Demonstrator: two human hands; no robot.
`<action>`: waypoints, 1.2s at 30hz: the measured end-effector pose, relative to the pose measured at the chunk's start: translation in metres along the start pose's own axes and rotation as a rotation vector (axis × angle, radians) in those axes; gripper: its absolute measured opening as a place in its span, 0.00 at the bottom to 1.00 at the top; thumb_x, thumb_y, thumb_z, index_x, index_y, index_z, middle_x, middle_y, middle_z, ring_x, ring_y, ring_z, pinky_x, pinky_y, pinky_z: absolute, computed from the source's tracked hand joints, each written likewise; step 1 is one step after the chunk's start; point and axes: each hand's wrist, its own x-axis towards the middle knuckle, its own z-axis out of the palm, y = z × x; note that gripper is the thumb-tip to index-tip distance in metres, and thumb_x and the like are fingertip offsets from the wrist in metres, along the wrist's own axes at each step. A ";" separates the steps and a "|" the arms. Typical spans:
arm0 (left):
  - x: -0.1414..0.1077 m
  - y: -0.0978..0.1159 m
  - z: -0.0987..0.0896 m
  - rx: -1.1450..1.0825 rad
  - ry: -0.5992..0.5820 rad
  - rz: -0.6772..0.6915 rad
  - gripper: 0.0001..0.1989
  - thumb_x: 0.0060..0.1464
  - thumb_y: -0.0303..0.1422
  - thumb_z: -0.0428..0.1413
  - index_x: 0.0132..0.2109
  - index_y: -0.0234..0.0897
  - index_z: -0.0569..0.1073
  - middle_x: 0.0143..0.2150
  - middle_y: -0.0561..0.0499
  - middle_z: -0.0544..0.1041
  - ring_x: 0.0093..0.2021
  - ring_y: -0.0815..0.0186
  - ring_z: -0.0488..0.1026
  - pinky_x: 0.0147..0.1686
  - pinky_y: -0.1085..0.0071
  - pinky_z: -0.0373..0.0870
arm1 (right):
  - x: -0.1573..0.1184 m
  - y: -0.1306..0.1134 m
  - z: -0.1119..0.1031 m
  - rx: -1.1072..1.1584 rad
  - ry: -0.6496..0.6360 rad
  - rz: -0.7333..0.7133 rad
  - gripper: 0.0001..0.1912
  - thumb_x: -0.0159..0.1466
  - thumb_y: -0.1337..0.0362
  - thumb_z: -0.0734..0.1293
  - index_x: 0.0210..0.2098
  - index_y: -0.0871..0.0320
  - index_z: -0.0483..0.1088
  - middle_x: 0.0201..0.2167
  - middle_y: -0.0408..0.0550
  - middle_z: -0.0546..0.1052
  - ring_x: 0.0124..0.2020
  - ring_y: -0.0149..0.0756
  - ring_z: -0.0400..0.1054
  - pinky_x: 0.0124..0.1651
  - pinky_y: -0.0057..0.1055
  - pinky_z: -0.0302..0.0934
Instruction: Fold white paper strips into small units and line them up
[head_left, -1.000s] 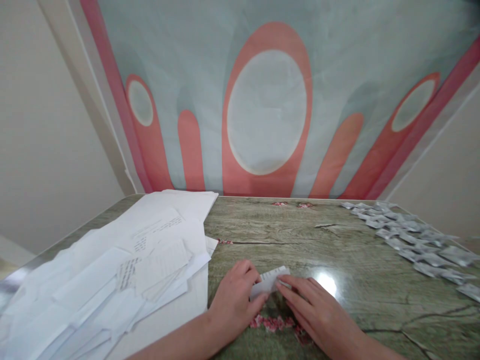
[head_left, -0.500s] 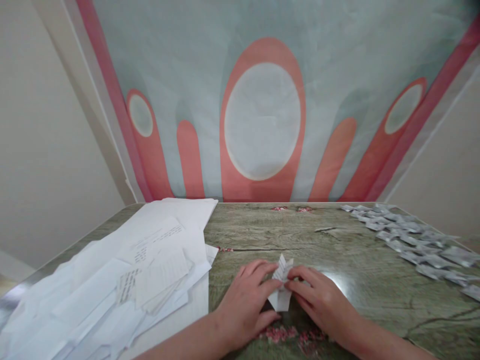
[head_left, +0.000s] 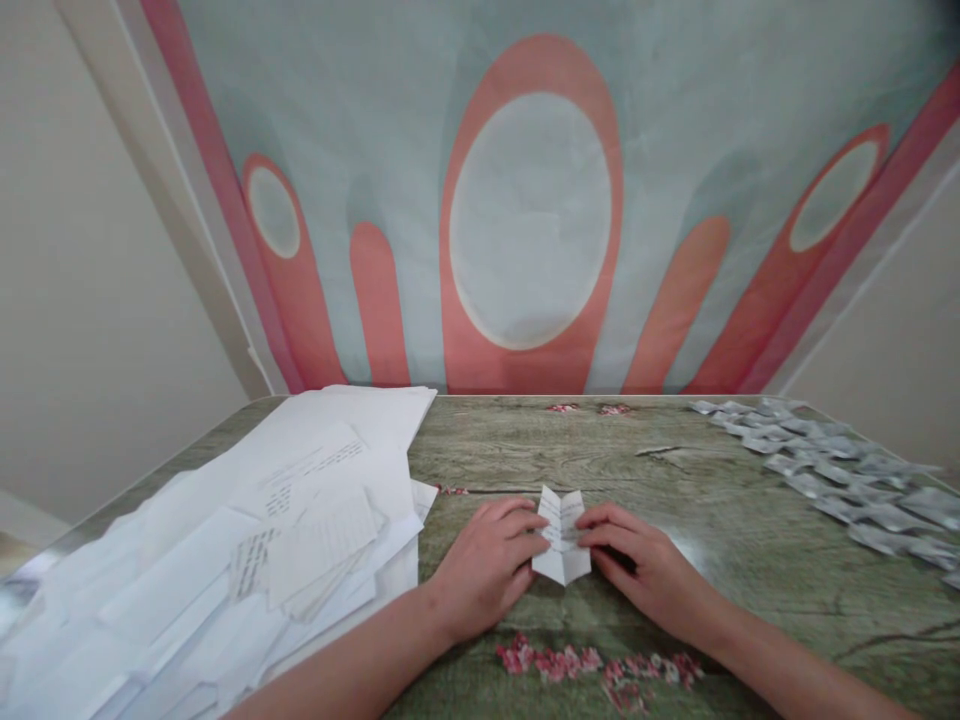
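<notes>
Wood-grained worktop (head_left: 495,445) fills the lower frame below a coral-and-grey backdrop (head_left: 532,220). At lower centre we have the creased paper slip (head_left: 564,525), spread open along its middle fold; our left hand (head_left: 491,555) holds its left edge, our right hand (head_left: 641,565) pinches the right. We judge it light, springy and easily crumpled, best taken by those side edges. Half a second ago it looked narrower, more covered by our fingers. Paper sheets (head_left: 187,570) lie lower left, grey folded pieces (head_left: 817,465) at right.
</notes>
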 end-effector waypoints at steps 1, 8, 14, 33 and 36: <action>-0.001 -0.001 0.001 0.003 -0.002 0.006 0.14 0.53 0.24 0.52 0.46 0.41 0.71 0.51 0.52 0.70 0.57 0.62 0.57 0.57 0.63 0.52 | -0.001 -0.001 -0.001 0.009 -0.013 -0.002 0.11 0.60 0.74 0.59 0.37 0.55 0.69 0.42 0.49 0.68 0.43 0.34 0.65 0.45 0.30 0.61; -0.004 -0.003 0.010 -0.017 -0.023 0.037 0.12 0.55 0.25 0.50 0.44 0.41 0.72 0.46 0.53 0.74 0.53 0.63 0.63 0.53 0.63 0.56 | -0.003 -0.004 -0.003 -0.022 -0.085 -0.016 0.12 0.58 0.75 0.60 0.37 0.54 0.69 0.41 0.48 0.71 0.42 0.36 0.64 0.46 0.33 0.59; -0.002 -0.002 0.011 -0.143 -0.013 -0.053 0.12 0.56 0.26 0.49 0.44 0.41 0.73 0.45 0.52 0.76 0.48 0.66 0.69 0.51 0.68 0.58 | 0.001 -0.011 -0.008 -0.107 -0.118 -0.016 0.10 0.58 0.70 0.63 0.38 0.53 0.70 0.39 0.47 0.72 0.43 0.39 0.62 0.46 0.37 0.56; 0.006 0.001 0.015 -0.220 0.167 -0.365 0.23 0.54 0.30 0.52 0.56 0.38 0.58 0.39 0.50 0.72 0.41 0.64 0.69 0.44 0.68 0.64 | 0.016 0.011 0.011 -0.180 0.034 0.170 0.12 0.63 0.63 0.60 0.23 0.56 0.59 0.25 0.44 0.66 0.30 0.35 0.59 0.33 0.32 0.54; 0.004 0.014 0.012 -0.028 0.140 -0.319 0.17 0.54 0.32 0.52 0.51 0.38 0.64 0.46 0.47 0.68 0.48 0.60 0.64 0.48 0.63 0.62 | 0.016 0.012 0.011 -0.206 0.032 0.179 0.11 0.62 0.63 0.60 0.23 0.56 0.58 0.25 0.44 0.66 0.30 0.35 0.59 0.33 0.32 0.54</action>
